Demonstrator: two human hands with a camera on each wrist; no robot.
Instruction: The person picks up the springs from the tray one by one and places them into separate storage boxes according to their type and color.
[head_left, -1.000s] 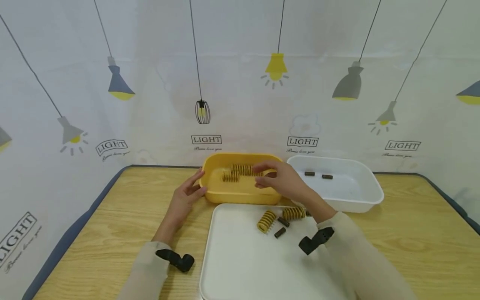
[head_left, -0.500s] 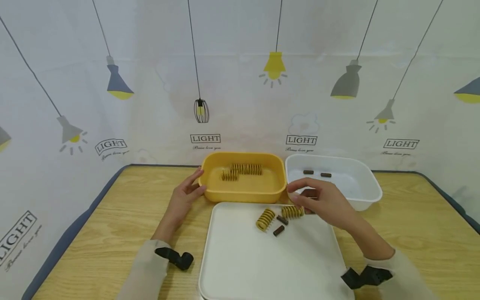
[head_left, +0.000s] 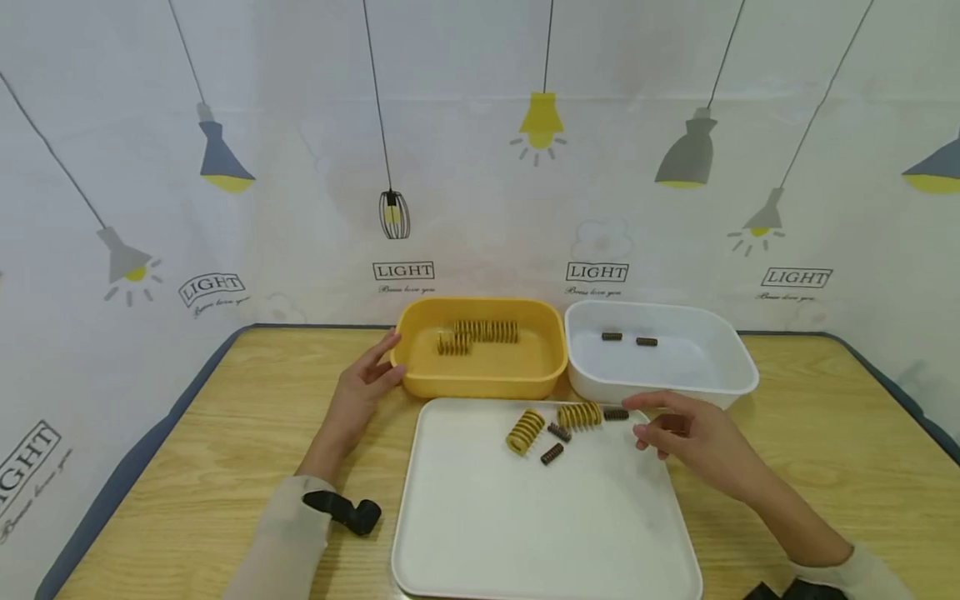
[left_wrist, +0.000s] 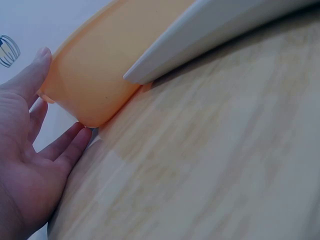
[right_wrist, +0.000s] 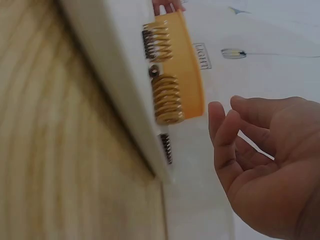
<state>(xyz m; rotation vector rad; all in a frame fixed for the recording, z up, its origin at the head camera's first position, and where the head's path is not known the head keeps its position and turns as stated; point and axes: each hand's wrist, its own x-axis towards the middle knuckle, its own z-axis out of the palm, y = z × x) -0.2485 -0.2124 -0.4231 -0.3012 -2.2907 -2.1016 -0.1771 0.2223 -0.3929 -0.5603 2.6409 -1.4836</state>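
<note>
My left hand (head_left: 358,390) touches the left end of the yellow bin (head_left: 483,388) with fairly straight fingers, one at the rim. Inside that bin lie yellow coil springs (head_left: 487,332). My right hand (head_left: 708,437) hovers over the right back part of the white tray (head_left: 543,521), fingers loosely bent and holding nothing. Closest to it is a small dark spring (head_left: 617,414) on the tray. Left of this lie two big yellow springs (head_left: 580,415) and two more small dark springs (head_left: 552,453). In the right wrist view the hand (right_wrist: 275,155) appears apart from the springs.
A white bin (head_left: 678,367) with two small dark springs (head_left: 647,342) stands right of the yellow one, behind the tray. The wooden table (head_left: 225,433) extends on both sides. A lamp-printed curtain (head_left: 480,183) hangs behind.
My right hand has moved from above the yellow bin to the right and back toward me, over the tray's right side. The left hand has stayed at the yellow bin.
</note>
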